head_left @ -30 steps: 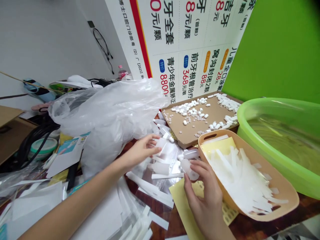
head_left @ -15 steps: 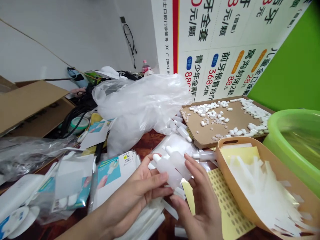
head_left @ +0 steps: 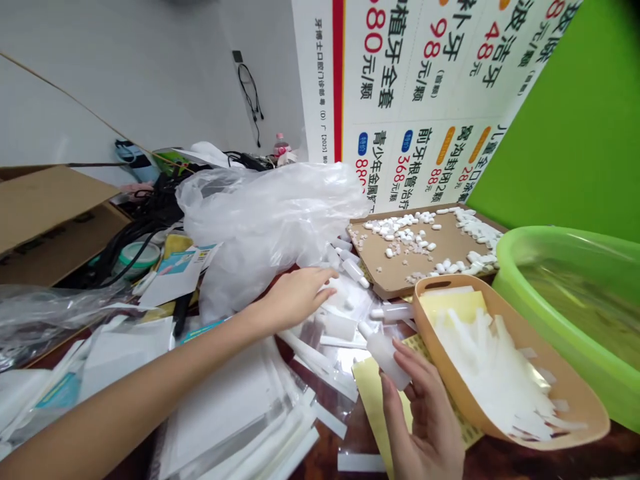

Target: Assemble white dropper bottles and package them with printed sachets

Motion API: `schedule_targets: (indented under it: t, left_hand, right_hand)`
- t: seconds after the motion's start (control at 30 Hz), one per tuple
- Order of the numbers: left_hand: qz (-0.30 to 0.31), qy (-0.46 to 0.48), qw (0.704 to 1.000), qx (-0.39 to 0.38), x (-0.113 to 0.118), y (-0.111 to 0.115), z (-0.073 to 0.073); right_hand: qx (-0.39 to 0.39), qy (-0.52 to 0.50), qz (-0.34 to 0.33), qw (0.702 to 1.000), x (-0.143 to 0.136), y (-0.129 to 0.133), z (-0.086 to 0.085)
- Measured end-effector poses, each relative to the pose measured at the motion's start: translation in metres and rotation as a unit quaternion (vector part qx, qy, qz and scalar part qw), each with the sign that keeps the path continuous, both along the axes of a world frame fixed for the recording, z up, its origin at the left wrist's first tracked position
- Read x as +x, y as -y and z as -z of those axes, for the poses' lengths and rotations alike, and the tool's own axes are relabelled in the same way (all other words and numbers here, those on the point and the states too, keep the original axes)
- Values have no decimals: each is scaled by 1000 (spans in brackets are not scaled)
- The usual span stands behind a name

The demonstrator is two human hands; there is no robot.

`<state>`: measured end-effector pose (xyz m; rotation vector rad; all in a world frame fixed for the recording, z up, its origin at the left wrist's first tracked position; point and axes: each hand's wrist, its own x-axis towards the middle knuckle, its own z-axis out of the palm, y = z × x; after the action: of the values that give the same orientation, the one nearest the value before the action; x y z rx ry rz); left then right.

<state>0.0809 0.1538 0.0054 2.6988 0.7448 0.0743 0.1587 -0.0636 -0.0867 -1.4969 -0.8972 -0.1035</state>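
My right hand (head_left: 425,407) pinches a small frosted white squeeze bottle (head_left: 385,357) with a narrow white cap, tilted with the cap pointing up and left. Stretched forward, my left hand (head_left: 300,297) has thumb and fingers apart beside another frosted bottle (head_left: 341,293), which lies on clear plastic. Whether the fingertips touch that bottle is hard to see. Just below it another frosted bottle (head_left: 337,327) rests on the plastic. More capped bottles (head_left: 356,272) lie past the left fingertips, and one bottle (head_left: 395,312) is beside the orange basket.
A orange basket (head_left: 425,327) holds white strips. Behind it sits a cardboard tray (head_left: 380,283) with small white caps, beside a green basin (head_left: 510,267). A large clear plastic bag (head_left: 260,213) fills the back. Flat packaging sleeves (head_left: 225,400) and a yellow sticker sheet (head_left: 370,393) lie in front.
My left hand has left the bottles held close together and reached forward, its grip opened. My right hand still has one bottle, moved slightly right and down. The view has shifted right.
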Motion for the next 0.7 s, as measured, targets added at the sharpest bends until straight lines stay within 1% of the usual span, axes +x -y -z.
schedule_targets:
  t: [0.07,0.1,0.17,0.23,0.3,0.37,0.43,0.47,0.57,0.63,0.7]
  left_hand:
    - [40,0,999,28,25,-5,1]
    - [67,0,997,36,36,-3,2]
    - [131,1,991,41,57,5,7]
    - [187,2,982,41,74,19,15]
    - [211,2,977,42,87,32,26]
    - [218,3,975,38,93,39,35]
    - [222,15,975,22,92,37,39]
    - [225,25,974,11,87,35,38]
    - [233,59,970,-21,66,23,25]
    - [232,69,970,-31,49,19,16]
    - [226,67,971,-30,35,17,11]
  right_hand:
    - [-5,29,10,1000,3,3,3]
    - [-3,47,18,999,5,5,4]
    - [9,82,42,996,7,8,7]
    - [30,106,70,991,8,11,8]
    - [43,119,94,987,7,13,8]
    - [43,124,107,986,7,14,8]
    - [50,123,122,984,8,15,7]
    - [55,125,132,982,9,15,7]
    - [61,132,168,975,11,14,8]
    - [50,119,170,977,12,11,8]
    - [39,85,158,983,11,7,6]
